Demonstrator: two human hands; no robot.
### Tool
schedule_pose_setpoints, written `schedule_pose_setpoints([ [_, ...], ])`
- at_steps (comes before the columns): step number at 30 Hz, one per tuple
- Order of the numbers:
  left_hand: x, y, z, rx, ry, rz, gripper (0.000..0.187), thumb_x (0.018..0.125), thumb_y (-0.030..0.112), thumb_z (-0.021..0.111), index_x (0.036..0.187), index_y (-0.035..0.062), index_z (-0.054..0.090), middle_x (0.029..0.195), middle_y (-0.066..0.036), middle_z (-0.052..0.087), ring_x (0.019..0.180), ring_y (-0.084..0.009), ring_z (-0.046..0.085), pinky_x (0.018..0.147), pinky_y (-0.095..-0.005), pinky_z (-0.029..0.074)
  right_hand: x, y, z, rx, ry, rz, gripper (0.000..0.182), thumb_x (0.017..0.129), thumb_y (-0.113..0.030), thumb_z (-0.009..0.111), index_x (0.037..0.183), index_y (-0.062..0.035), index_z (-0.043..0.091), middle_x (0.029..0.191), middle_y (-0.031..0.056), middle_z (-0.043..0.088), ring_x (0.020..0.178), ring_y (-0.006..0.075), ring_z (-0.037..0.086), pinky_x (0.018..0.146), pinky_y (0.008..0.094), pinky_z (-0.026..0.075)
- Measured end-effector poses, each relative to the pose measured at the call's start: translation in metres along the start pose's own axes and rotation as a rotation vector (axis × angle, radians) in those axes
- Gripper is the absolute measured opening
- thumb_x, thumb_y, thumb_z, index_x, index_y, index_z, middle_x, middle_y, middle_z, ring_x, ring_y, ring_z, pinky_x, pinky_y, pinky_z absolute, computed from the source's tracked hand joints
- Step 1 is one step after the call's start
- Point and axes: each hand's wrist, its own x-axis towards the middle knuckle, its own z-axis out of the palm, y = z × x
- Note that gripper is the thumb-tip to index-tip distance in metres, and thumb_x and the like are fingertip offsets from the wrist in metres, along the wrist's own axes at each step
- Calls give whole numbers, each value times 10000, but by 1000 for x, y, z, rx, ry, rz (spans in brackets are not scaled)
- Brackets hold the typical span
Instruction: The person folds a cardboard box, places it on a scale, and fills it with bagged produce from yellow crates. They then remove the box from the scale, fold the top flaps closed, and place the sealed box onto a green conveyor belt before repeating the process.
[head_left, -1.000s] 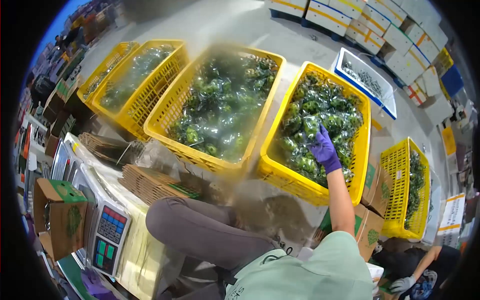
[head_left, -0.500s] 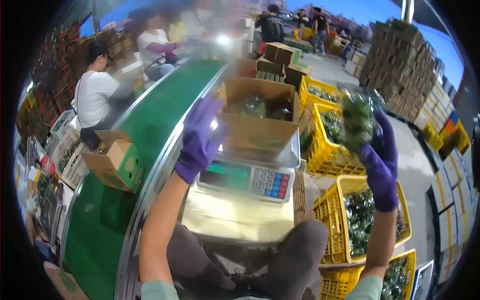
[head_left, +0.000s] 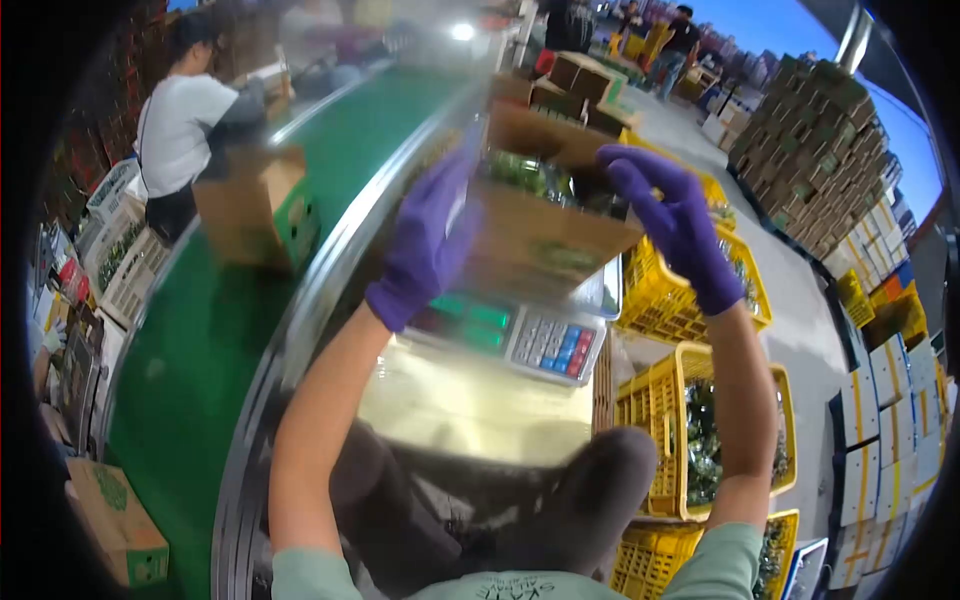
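A cardboard box (head_left: 550, 240) stands on a digital scale (head_left: 555, 345) in front of me. Inside it lie green items in shiny clear wrapping (head_left: 528, 174); their exact kind is too blurred to name. My left hand (head_left: 428, 240), in a purple glove, is at the box's left side with fingers stretched upward and nothing in it. Over the box's right rim is my right hand (head_left: 680, 225), also gloved in purple, its fingers apart and empty.
Left of the scale runs a green conveyor belt (head_left: 180, 400) carrying another open box (head_left: 250, 210). Yellow crates (head_left: 650, 430) of wrapped greens line my right. A person in a white top (head_left: 180, 130) works across the belt. White cartons (head_left: 875, 430) are stacked far right.
My right hand has moved left from beside the box to its right rim, and the wrapped green bundle has left it. The view has shifted slightly; the belt box appears higher.
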Motion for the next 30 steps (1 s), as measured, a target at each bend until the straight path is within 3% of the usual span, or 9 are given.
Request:
schedule_pose_setpoints([
  [2,-6,-3,-3,-77,64,19,501,930,148,540,1387,-20,420,1402,-203,457,1288,-309,459,1071,-374,366,-13,-5,-12,-25,25,83,296,937,-207,619,1138,7,651,1013,54,700,893,89,603,792,259,493],
  [3,-13,2,-6,-181,51,-203,517,953,189,525,1409,-13,391,1424,-196,428,1293,-289,449,1066,-361,373,-17,0,-17,-13,47,94,293,935,-207,622,1136,4,654,999,39,696,881,81,593,782,255,487],
  [18,-19,-7,-11,-162,97,-163,535,978,251,493,1420,-20,364,1420,-203,431,1277,-317,456,1059,-411,367,-9,14,0,22,47,135,292,928,-208,620,1122,8,656,904,20,685,786,60,573,691,236,474],
  [20,-19,-5,-12,-147,81,-126,542,977,256,492,1420,-26,363,1418,-202,434,1279,-315,453,1067,-407,356,11,14,14,71,-39,182,338,914,-265,635,1116,5,654,923,90,703,797,95,620,712,252,490],
  [23,-23,-5,-8,-133,22,-109,536,974,223,468,1422,-48,353,1416,-190,432,1301,-283,424,1083,-389,326,40,21,49,-161,-103,-9,458,825,-421,694,1095,-51,680,1001,178,692,935,291,678,800,381,528],
  [25,-30,-8,14,-820,216,-420,510,956,108,487,1432,-17,353,1444,-139,404,1300,-270,429,1106,-389,324,64,75,83,-482,-263,-16,415,782,-429,694,1001,-77,698,995,174,689,938,349,663,807,438,519],
  [27,-31,-29,11,-215,84,-220,493,977,135,413,1432,-38,335,1439,-176,397,1335,-259,375,1133,-384,273,54,46,70,-377,-48,18,351,705,-380,718,949,-128,714,948,163,691,904,345,670,793,424,530],
  [28,-32,-38,1,-554,50,-117,481,985,123,370,1433,-46,326,1456,-170,382,1349,-254,362,1138,-377,274,60,56,73,-527,59,-25,333,700,-346,712,929,-105,714,900,174,686,891,345,671,811,419,522],
  [30,-29,-75,-11,-153,-45,-71,463,1008,181,377,1412,-45,364,1439,-194,402,1326,-284,398,1123,-378,304,47,64,53,-426,531,54,229,685,-252,686,803,-57,668,913,201,641,902,362,632,786,442,498],
])
